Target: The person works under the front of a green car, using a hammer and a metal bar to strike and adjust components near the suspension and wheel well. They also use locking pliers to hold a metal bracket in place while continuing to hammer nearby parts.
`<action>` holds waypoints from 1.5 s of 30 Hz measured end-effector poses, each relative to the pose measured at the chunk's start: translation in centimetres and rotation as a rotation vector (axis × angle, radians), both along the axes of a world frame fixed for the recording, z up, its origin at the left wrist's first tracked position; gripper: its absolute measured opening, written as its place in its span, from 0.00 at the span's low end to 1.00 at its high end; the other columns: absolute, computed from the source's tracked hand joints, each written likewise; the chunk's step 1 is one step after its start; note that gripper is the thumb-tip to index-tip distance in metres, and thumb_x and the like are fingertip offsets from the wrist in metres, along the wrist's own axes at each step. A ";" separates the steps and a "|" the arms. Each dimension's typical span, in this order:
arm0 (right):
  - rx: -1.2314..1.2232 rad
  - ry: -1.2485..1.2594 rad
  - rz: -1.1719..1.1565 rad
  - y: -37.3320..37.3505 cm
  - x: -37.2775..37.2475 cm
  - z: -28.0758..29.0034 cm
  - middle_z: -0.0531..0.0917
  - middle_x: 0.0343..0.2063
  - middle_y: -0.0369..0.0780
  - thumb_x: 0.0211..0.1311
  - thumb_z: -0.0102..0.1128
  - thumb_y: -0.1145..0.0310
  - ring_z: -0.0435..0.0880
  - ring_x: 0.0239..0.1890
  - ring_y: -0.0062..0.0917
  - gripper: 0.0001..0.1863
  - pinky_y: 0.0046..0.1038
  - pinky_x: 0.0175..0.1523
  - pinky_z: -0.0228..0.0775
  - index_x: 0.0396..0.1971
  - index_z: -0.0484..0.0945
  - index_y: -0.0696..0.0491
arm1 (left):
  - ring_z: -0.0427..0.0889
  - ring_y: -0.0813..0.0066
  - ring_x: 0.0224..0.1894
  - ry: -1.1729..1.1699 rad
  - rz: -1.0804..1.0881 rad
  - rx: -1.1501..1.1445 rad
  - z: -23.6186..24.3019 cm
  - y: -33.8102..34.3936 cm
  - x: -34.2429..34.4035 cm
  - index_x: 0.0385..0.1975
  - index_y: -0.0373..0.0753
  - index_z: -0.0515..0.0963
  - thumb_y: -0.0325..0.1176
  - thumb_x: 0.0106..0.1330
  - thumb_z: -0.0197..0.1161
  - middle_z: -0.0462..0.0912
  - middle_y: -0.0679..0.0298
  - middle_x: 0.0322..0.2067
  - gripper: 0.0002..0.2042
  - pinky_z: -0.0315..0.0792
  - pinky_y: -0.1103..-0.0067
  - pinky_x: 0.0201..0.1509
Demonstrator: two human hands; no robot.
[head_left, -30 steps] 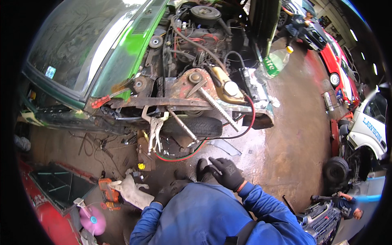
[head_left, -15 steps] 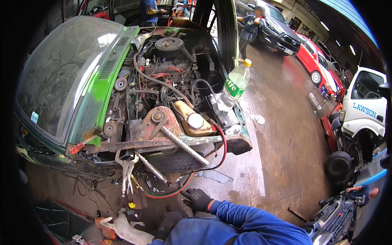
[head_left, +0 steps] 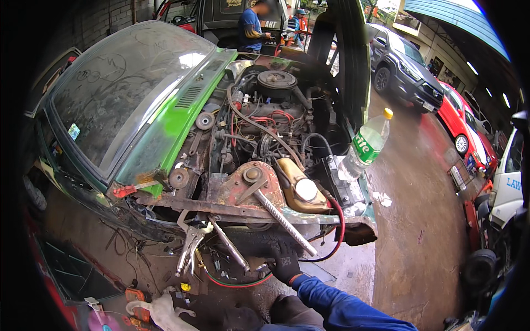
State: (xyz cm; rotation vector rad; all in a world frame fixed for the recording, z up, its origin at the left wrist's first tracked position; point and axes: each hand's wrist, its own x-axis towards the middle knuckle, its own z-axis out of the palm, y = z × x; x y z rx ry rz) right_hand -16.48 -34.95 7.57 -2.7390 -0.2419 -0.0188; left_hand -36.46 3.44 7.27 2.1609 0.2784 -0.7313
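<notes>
My right hand (head_left: pixel 285 263), in a dark glove and blue sleeve, reaches to the tyre (head_left: pixel 259 240) under the fender edge. Its fingers look apart with nothing visible in them; whether they touch the tyre I cannot tell. My left hand does not show. Left of the right hand, a metal rod-like tool (head_left: pixel 231 246) leans down from the fender edge, beside locking C-clamp pliers (head_left: pixel 192 243) hanging there. A ribbed metal bar (head_left: pixel 287 223) slants from the rusty strut tower (head_left: pixel 247 185). Red and green hoses (head_left: pixel 243 284) run below the hand.
A plastic bottle (head_left: pixel 364 146) stands on the battery (head_left: pixel 338 179) beside the open engine bay. A tan reservoir (head_left: pixel 301 185) sits near it. A pale dog (head_left: pixel 157 310) lies on the floor at lower left. Another person (head_left: pixel 251 27) stands behind the car.
My right hand has moved forward and up, from above the floor to the tyre. My view has shifted, so the car sits further right in the picture.
</notes>
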 end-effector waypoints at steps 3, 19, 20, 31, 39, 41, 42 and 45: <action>-0.029 -0.030 0.019 0.5 0.9 -0.8 0.66 0.77 0.58 0.65 0.72 0.50 0.62 0.80 0.59 0.44 0.63 0.79 0.53 0.78 0.68 0.50 | 0.86 0.45 0.59 -0.097 0.044 -0.016 -0.5 -0.1 -1.3 0.63 0.38 0.81 0.44 0.74 0.68 0.87 0.45 0.58 0.23 0.79 0.57 0.62; -0.034 -0.122 0.120 1.1 4.5 -9.2 0.64 0.78 0.58 0.72 0.62 0.36 0.58 0.81 0.61 0.48 0.67 0.80 0.47 0.80 0.65 0.53 | 0.68 0.42 0.76 -1.243 0.241 0.617 3.4 8.7 24.4 0.74 0.33 0.70 0.37 0.81 0.56 0.71 0.43 0.74 0.26 0.62 0.52 0.80; -0.052 -0.135 0.127 1.1 4.6 -10.0 0.64 0.78 0.58 0.72 0.62 0.35 0.57 0.81 0.61 0.48 0.67 0.80 0.47 0.79 0.66 0.54 | 0.68 0.42 0.76 -1.255 0.226 0.644 3.1 9.1 25.6 0.74 0.33 0.71 0.38 0.81 0.56 0.71 0.44 0.73 0.25 0.62 0.53 0.80; -0.074 -0.262 0.147 0.6 4.9 -14.0 0.65 0.77 0.59 0.71 0.63 0.37 0.59 0.80 0.61 0.46 0.67 0.80 0.48 0.79 0.67 0.52 | 0.72 0.46 0.75 -1.402 0.192 0.654 -4.3 11.3 34.1 0.71 0.33 0.74 0.35 0.82 0.55 0.74 0.46 0.72 0.22 0.64 0.55 0.79; -0.059 -0.403 0.164 0.0 4.4 -14.8 0.70 0.74 0.57 0.68 0.65 0.37 0.65 0.78 0.58 0.46 0.65 0.78 0.53 0.77 0.69 0.51 | 0.73 0.48 0.74 -1.474 0.449 0.628 -11.7 16.1 38.7 0.70 0.33 0.75 0.33 0.84 0.53 0.76 0.47 0.70 0.20 0.65 0.57 0.80; -0.037 -0.476 0.181 -0.1 4.4 -15.2 0.73 0.71 0.58 0.67 0.66 0.37 0.67 0.76 0.58 0.45 0.62 0.78 0.54 0.74 0.73 0.54 | 0.79 0.50 0.66 -1.609 0.418 0.883 -12.0 16.5 38.9 0.63 0.31 0.79 0.35 0.85 0.53 0.83 0.47 0.61 0.17 0.68 0.57 0.75; -0.023 -0.510 0.185 -0.2 4.4 -15.4 0.74 0.70 0.59 0.67 0.67 0.37 0.69 0.75 0.59 0.45 0.61 0.78 0.55 0.72 0.75 0.55 | 0.82 0.51 0.62 -1.669 0.393 1.139 -11.8 16.4 38.9 0.59 0.30 0.82 0.36 0.85 0.52 0.86 0.46 0.56 0.17 0.69 0.57 0.72; -0.027 -0.589 0.175 -0.3 4.6 -15.9 0.76 0.68 0.58 0.65 0.70 0.39 0.71 0.74 0.59 0.43 0.61 0.78 0.56 0.70 0.77 0.56 | 0.81 0.45 0.62 -1.653 0.527 0.286 -10.0 15.5 39.3 0.61 0.29 0.80 0.41 0.86 0.53 0.85 0.42 0.57 0.20 0.69 0.54 0.68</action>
